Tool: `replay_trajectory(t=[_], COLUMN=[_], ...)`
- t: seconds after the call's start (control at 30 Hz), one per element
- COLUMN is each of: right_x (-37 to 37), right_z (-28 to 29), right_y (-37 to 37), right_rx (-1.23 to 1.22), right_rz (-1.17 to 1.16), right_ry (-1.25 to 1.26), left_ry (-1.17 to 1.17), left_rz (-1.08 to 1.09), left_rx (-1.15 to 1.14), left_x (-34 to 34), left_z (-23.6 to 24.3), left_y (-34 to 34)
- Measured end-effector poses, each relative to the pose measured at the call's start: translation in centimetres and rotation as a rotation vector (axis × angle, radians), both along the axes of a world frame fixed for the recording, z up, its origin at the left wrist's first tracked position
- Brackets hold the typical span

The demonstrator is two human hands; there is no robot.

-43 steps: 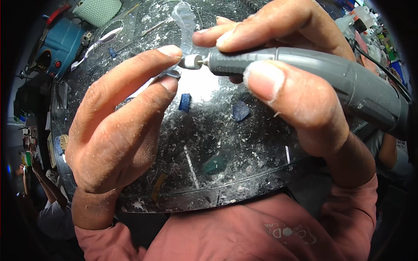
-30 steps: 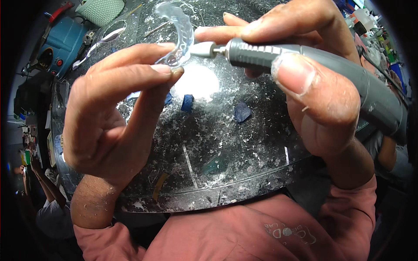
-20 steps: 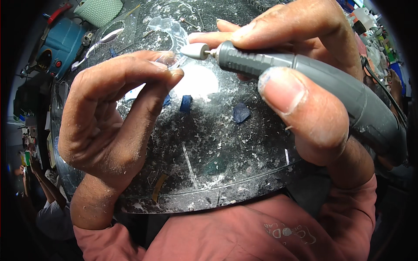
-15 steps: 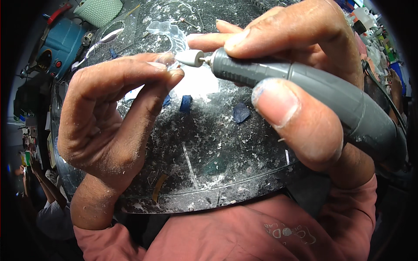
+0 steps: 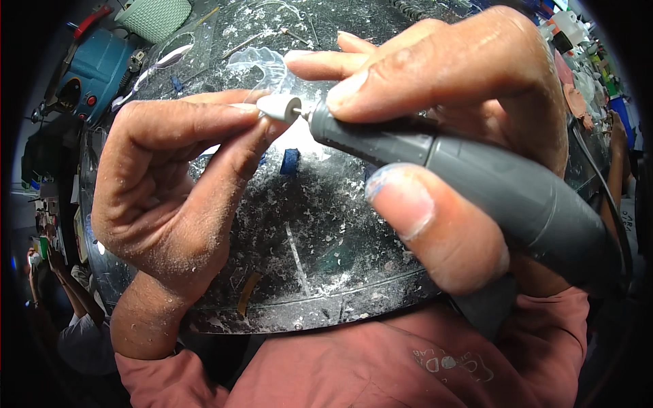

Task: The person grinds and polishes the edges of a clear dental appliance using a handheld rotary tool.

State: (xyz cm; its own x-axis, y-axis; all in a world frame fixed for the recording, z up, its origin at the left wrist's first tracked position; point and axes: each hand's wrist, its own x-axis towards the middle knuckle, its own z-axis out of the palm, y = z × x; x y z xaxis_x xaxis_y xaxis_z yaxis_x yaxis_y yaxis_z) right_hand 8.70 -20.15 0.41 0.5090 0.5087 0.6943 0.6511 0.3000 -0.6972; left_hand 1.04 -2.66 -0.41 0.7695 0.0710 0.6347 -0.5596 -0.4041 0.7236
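Between thumb and index finger, my left hand (image 5: 166, 190) pinches a clear, tooth-shaped dental aligner (image 5: 266, 62). Its curved body extends away beyond my fingertips. My right hand (image 5: 490, 75) wraps around a dark grey rotary handpiece (image 5: 503, 170), thumb below and fingers above. A pale grey cone-shaped polishing bit (image 5: 280, 107) on its metal shank lies at my left fingertips, in front of the aligner's near end. Whether the bit touches the aligner cannot be made out. White dust coats my left hand.
The dark table (image 5: 326, 224) is strewn with white shavings. A small dark blue piece (image 5: 290, 162) lies below the bit. Far left are a teal machine (image 5: 102, 68) and a pale green basket (image 5: 155, 19). Bottles and clutter crowd the right. Other people sit at both sides.
My right hand has brought the handpiece and bit slightly left and down, nearer my left fingertips. The handpiece tilts more steeply. My left hand still holds the aligner, its far part now slightly lower.
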Motion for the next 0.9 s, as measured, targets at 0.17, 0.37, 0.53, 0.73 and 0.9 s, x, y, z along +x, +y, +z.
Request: replay_trajectory(t=[0.17, 0.37, 0.53, 0.73, 0.9], right_x=[0.3, 0.7, 2.6, 3.6, 3.6], right_z=[-0.4, -0.4, -0.3, -1.1, -1.6], right_y=[0.3, 0.0, 0.1, 0.7, 1.5], right_rx=[0.018, 0.011, -0.021, 0.081, 0.160], right_rz=[0.018, 0.036, 0.130, 0.138, 0.132], right_ry=[-0.008, -0.027, -0.073, -0.102, -0.106], left_ry=[0.004, 0.012, 0.018, 0.218, 0.398], left_rz=[0.024, 0.006, 0.030, -0.071, -0.123], left_rx=[0.035, 0.034, 0.040, -0.262, -0.538], left_x=[-0.3, -0.1, -0.2, 0.3, 0.2], left_z=[-0.2, -0.3, -0.4, 0.2, 0.4], left_y=[0.2, 0.1, 0.3, -0.2, -0.5])
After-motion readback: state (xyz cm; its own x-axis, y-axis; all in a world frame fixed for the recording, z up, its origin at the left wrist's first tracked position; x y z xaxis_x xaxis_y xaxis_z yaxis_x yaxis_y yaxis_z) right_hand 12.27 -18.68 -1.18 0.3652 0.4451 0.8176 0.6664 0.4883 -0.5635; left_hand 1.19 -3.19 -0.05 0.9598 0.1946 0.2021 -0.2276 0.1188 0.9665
